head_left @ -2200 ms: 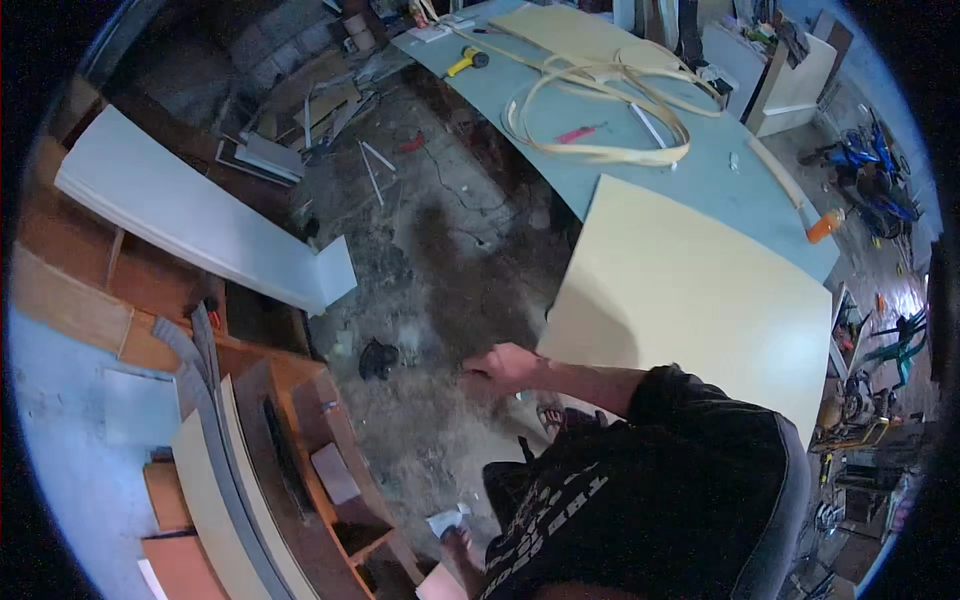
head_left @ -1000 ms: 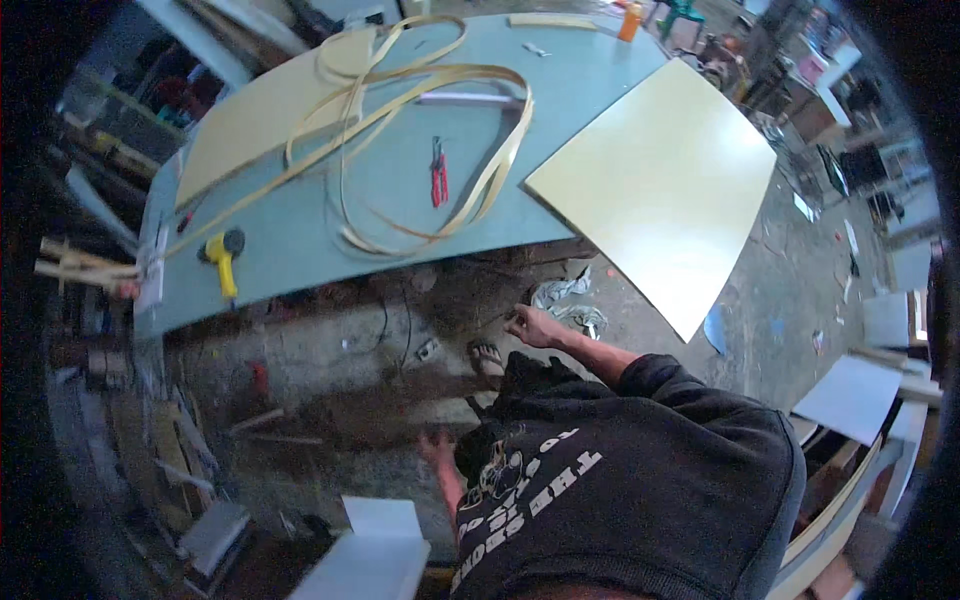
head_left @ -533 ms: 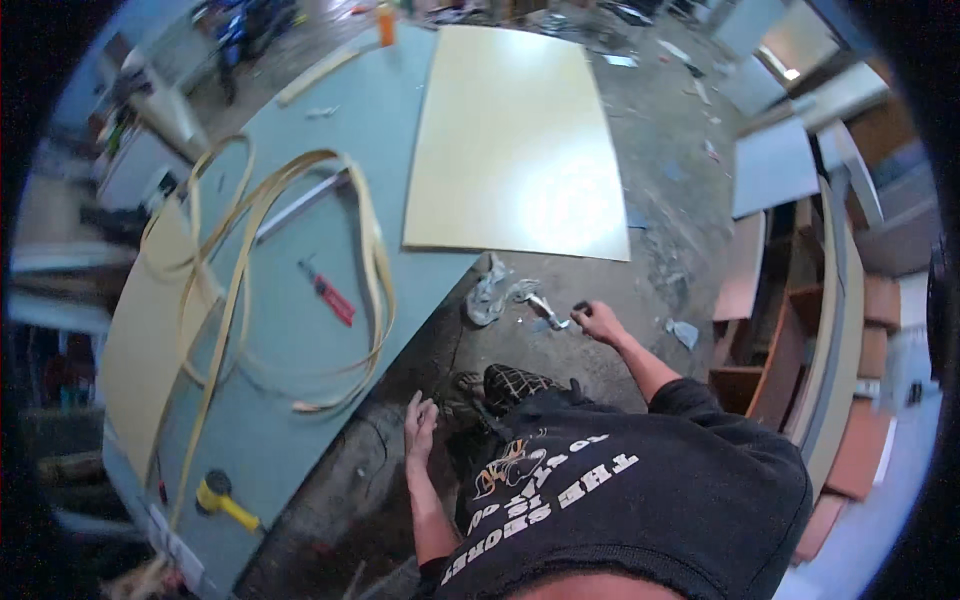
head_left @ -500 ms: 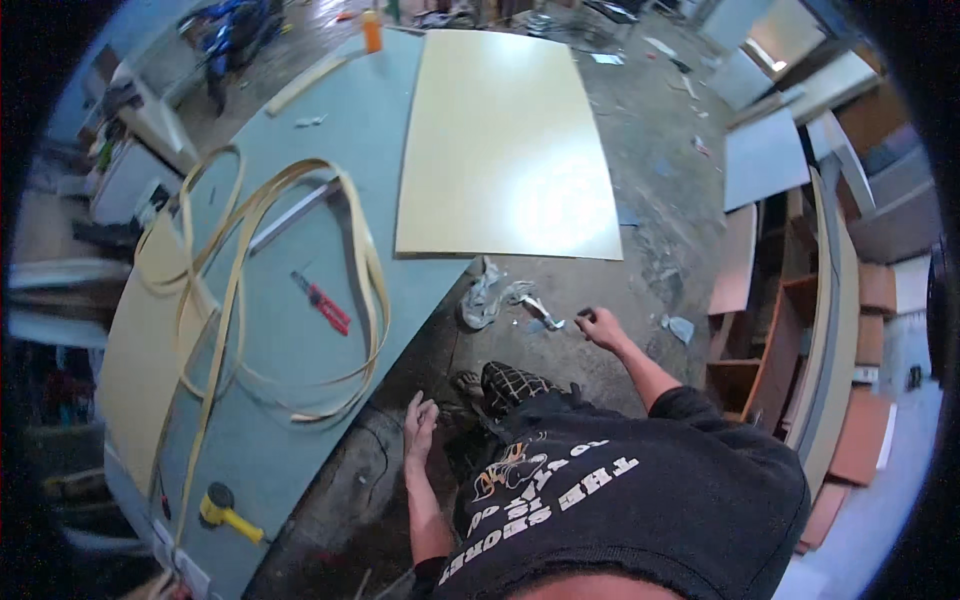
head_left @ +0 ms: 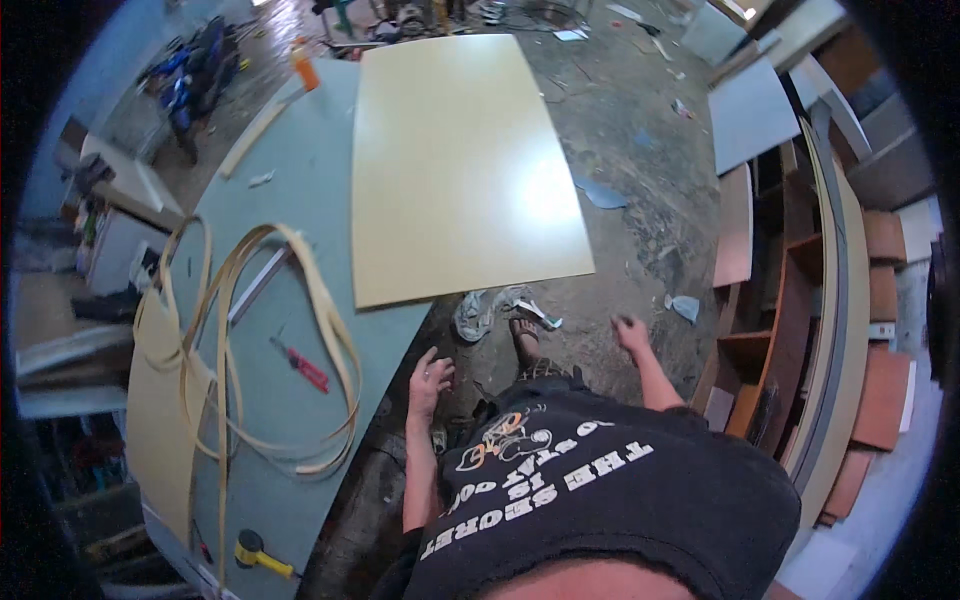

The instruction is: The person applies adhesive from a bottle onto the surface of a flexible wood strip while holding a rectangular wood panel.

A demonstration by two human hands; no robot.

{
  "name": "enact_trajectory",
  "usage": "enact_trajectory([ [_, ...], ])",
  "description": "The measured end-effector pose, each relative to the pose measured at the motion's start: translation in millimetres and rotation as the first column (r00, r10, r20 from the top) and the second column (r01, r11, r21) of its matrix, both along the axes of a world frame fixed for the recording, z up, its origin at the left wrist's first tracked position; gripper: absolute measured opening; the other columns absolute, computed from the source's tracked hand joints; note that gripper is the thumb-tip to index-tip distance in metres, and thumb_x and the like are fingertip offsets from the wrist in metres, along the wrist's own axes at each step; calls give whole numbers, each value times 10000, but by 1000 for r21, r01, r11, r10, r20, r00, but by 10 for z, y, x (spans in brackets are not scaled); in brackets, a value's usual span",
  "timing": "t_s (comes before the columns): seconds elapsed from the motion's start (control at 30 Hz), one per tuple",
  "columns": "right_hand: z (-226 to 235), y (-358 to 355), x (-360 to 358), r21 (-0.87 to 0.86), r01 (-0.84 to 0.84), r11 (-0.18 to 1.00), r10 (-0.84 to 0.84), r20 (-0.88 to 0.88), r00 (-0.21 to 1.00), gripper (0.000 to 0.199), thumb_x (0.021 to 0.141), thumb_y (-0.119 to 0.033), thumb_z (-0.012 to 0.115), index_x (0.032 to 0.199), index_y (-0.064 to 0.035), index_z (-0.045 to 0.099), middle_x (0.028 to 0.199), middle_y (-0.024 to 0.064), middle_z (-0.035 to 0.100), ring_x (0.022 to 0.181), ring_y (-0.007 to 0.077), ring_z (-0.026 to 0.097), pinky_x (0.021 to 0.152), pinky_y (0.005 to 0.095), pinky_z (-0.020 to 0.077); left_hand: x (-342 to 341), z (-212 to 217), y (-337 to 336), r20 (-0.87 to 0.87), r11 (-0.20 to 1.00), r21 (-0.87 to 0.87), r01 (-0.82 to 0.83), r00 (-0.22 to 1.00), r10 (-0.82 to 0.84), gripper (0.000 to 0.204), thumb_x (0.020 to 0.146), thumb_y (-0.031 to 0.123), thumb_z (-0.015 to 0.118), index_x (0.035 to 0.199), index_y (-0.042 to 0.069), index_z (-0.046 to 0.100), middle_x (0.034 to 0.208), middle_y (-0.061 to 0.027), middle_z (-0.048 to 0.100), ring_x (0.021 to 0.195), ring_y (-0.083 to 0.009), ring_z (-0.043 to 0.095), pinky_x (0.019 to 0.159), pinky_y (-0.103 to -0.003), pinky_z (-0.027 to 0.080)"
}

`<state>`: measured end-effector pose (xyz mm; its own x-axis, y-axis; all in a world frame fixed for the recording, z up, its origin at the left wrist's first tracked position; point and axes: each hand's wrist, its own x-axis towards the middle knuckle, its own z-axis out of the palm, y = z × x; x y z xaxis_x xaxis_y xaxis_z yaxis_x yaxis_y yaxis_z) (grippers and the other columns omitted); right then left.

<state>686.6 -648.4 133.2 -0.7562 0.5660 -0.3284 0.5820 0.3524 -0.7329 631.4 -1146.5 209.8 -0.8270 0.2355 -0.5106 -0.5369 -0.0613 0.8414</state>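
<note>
My left hand point(head_left: 430, 383) hangs beside the table edge with its fingers apart and nothing in them. Out over the floor on the right, my right hand point(head_left: 630, 335) has curled fingers; a small dark thing seems to be at the fingertips, too blurred to name. Ahead, a large cream panel point(head_left: 455, 170) lies on the grey-green tabletop point(head_left: 300, 165) and sticks out past its right edge. Neither hand touches the panel. Left of it, a loose coil of cream edging strip point(head_left: 335, 300) lies around a red-handled tool point(head_left: 308, 371).
A yellow-handled tool with a dark round head point(head_left: 262, 557) lies at the table's near end. An orange bottle point(head_left: 304, 66) stands at the far end. A crumpled plastic bag point(head_left: 473, 318) is on the floor ahead. Wooden shelving point(head_left: 785, 325) and leaning boards line the right.
My view has shifted, and the panel and table now sit nearer and further left. I have stepped forward, with one sandalled foot showing. My left hand's fingers are more spread.
</note>
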Motion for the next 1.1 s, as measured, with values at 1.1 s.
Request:
enact_trajectory([
  [1.1,522,393,-3595,-853,-234,466,350,-65,935,154,840,-253,636,893,-113,599,778,-35,564,733,114,554,723,299,444,-1039,-26,2172,339,799,255,-545,824,454,438,814,244,742,1156,32,569,1097,-70,643,928,-185,626,768,-332,457],
])
